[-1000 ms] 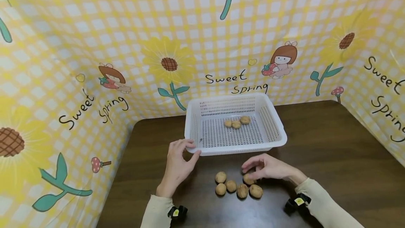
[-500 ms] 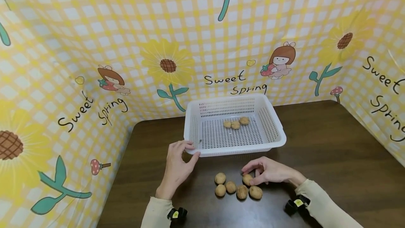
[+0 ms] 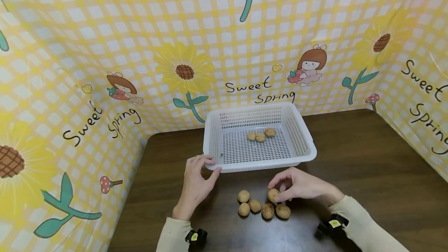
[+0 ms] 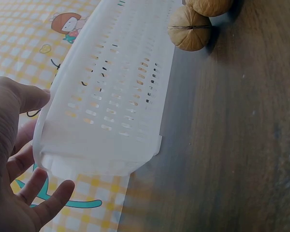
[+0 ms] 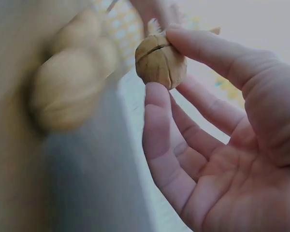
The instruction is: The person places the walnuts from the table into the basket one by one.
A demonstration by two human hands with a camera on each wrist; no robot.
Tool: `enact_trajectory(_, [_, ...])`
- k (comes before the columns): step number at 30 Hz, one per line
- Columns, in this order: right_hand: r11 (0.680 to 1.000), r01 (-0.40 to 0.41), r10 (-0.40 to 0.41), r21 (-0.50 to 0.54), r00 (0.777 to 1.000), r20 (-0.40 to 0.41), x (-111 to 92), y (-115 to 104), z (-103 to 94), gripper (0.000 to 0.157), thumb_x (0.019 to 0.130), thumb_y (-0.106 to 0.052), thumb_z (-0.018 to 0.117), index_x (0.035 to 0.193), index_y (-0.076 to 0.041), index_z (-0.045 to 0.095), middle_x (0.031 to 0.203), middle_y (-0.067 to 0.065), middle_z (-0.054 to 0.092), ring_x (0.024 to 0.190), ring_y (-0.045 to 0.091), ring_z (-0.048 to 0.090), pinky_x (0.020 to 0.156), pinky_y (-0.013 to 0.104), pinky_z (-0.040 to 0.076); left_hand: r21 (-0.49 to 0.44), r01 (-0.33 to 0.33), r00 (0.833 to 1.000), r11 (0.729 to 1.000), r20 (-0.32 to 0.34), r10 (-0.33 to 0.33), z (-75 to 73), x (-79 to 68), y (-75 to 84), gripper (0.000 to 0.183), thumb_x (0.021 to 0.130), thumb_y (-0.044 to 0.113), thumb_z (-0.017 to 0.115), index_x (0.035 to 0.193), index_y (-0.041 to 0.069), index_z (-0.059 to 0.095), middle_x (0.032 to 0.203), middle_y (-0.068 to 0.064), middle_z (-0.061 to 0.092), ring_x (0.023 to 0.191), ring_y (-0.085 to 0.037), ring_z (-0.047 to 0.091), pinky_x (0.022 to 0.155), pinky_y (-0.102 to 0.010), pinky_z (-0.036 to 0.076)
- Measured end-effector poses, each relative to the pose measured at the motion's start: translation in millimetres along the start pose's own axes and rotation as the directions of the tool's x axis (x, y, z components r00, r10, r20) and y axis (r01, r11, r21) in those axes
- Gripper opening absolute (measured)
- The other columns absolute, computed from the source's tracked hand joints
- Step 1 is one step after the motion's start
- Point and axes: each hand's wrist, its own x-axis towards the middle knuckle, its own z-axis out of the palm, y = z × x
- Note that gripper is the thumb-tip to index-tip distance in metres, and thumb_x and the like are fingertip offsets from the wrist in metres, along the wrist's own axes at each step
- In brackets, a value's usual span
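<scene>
My right hand pinches a walnut between thumb and fingertips, just in front of the basket. The right wrist view shows that walnut with its dark seam, thumb on top and a finger beneath. My left hand holds the near left corner of a white perforated plastic basket. In the left wrist view the thumb lies at the basket's rim, with the other fingers on its far side. Three walnuts lie in the basket. Several more walnuts sit on the table below my right hand.
The dark wooden table backs onto a yellow checked cloth with sunflowers and lettering. That cloth also rises along both sides. Black straps with small devices sit at both wrists.
My right hand has closed its fingertips on the walnut and raised it slightly from the others. The left hand and the basket have stayed in place.
</scene>
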Motion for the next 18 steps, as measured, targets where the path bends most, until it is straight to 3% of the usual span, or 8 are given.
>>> enact_trajectory(8, [0.993,0.098,-0.100,-0.072,0.994,-0.031,1.7,-57.5,-17.4,0.029,0.094,-0.016,0.081,0.122,-0.009,0.076,0.096,0.005,0.077,0.081,0.008,0.070,0.068,0.025,0.057,0.005,0.001,1.000,1.000,-0.004,-0.001,-1.0,-1.7,-0.5,0.017,0.089,0.021,0.087,0.099,0.014,0.074,0.126,-0.006,0.074,0.120,-0.025,0.054,0.093,-0.037,0.048])
enact_trajectory(14, [0.980,0.154,-0.166,-0.123,0.982,-0.093,18.4,-99.7,-42.3,0.032,0.094,-0.010,0.079,0.125,-0.002,0.074,0.114,0.011,0.076,0.097,0.013,0.073,0.077,0.030,0.062,0.011,-0.013,1.000,1.000,-0.020,0.013,-1.6,-2.5,-0.9,0.017,0.088,0.021,0.087,0.098,0.014,0.074,0.123,-0.003,0.074,0.118,-0.026,0.055,0.091,-0.037,0.048])
enact_trajectory(18, [0.982,0.148,-0.165,-0.115,0.974,-0.155,33.4,-126.0,-60.3,0.036,0.093,-0.008,0.080,0.128,-0.002,0.073,0.116,0.012,0.078,0.102,0.017,0.074,0.085,0.031,0.062,0.003,-0.021,1.000,1.000,-0.013,0.021,-0.5,-1.3,-0.7,0.017,0.089,0.021,0.087,0.099,0.014,0.075,0.123,-0.005,0.075,0.118,-0.026,0.055,0.092,-0.037,0.048])
